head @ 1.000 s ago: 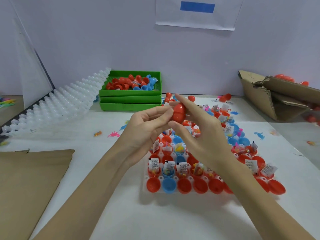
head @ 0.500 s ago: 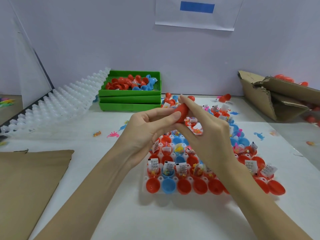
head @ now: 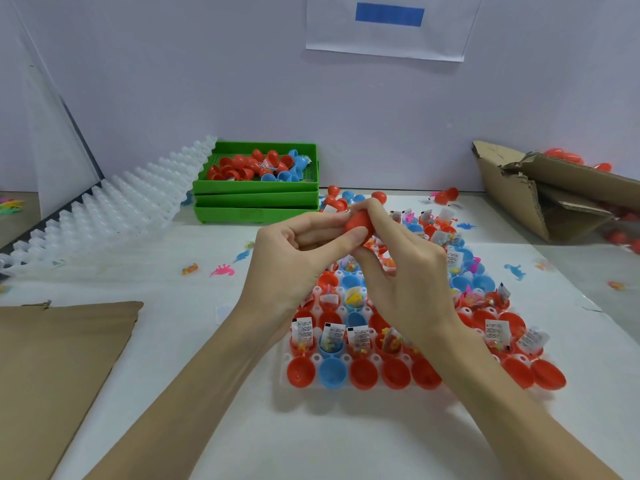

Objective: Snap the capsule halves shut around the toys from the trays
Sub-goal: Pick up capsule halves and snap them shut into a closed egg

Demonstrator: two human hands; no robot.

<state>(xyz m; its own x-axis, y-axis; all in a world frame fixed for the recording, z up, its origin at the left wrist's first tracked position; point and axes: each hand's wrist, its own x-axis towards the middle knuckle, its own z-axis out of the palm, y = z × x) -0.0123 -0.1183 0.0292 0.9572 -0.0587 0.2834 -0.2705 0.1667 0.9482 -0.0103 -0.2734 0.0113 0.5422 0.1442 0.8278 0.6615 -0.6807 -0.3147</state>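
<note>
Both hands raised together above the far half of the tray, pinching one red capsule (head: 358, 221) between them. Left hand (head: 294, 261) with thumb stretched along the capsule's near side and curled fingers behind it; right hand (head: 401, 271) with fingertips curled over its top and right side, covering most of it, so no telling whether the halves have met. Directly below, a white tray (head: 284, 362) on the white table (head: 214, 410), filled with open red and blue capsule halves (head: 330, 372), the nearest row bare inside, the rows behind holding small toys with paper slips (head: 332, 336) standing upright. Farther back and left, stacked green trays (head: 256, 206), the top one heaped with loose red and blue halves. Left of those, a leaning stack of clear empty trays (head: 114, 209). Small loose toys (head: 221, 270) scattered on the table between. Brown cardboard sheet (head: 59, 368) at near left, torn cardboard box (head: 554, 188) at far right with red capsules behind it.
</note>
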